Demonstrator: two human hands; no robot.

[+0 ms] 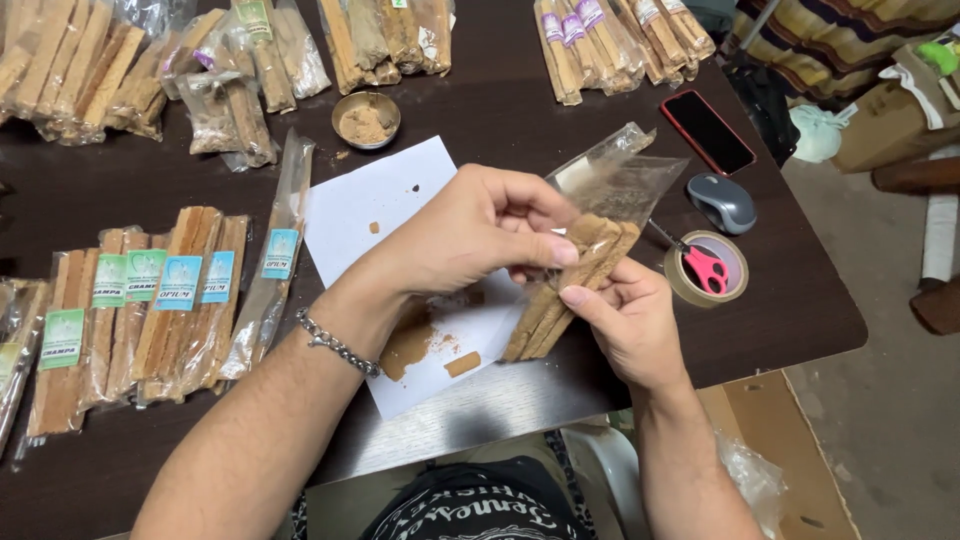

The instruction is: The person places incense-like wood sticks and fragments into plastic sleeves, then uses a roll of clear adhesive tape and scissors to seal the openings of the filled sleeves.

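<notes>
Hands meet above the white paper sheet (370,205): left hand (478,232) pinches the tops of brown sticks (572,285) half inside a clear plastic bag (618,185), right hand (628,318) gripping them from below, beside the tape roll (706,268)

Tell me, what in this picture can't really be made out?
- Head view: the lower ends of the brown sticks are covered by the right hand.
- The left hand hides the clear bag mouth.
- The packets at top left are cut off by the frame edge.
- The scissors blades are too small to tell.
</notes>
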